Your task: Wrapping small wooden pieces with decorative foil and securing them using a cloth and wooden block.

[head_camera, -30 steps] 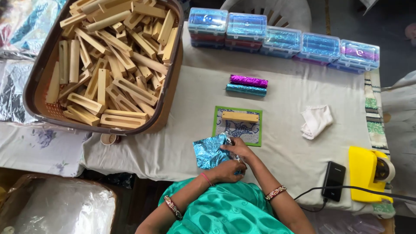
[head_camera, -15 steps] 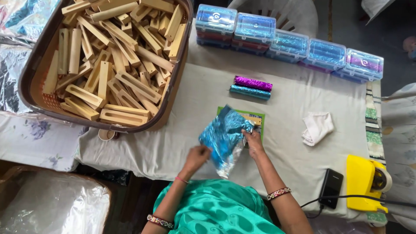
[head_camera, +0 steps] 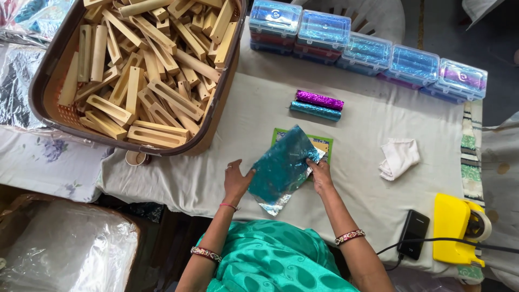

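Observation:
A sheet of shiny teal foil paper [head_camera: 281, 166] lies tilted over a green-edged card [head_camera: 323, 144] on the white cloth. My left hand [head_camera: 237, 180] presses the sheet's left edge with fingers spread. At the sheet's right edge, my right hand [head_camera: 320, 174] pinches the foil. A wooden block seen earlier on the card is hidden under the sheet. Beyond the card lie two wrapped bars, one purple [head_camera: 319, 99] and one teal [head_camera: 315, 111].
A big brown basket [head_camera: 43, 92] of slotted wooden blocks [head_camera: 146, 70] fills the upper left. Clear boxes of foil sheets [head_camera: 367, 51] line the far edge. A white cloth wad [head_camera: 398, 157], a yellow tape dispenser [head_camera: 457, 230] and a black phone [head_camera: 413, 233] on a cable are at right.
The foil sheet was crumpled near my body, then lifted and spread; now it lies flat over the card and the wooden block, with both hands at its edges.

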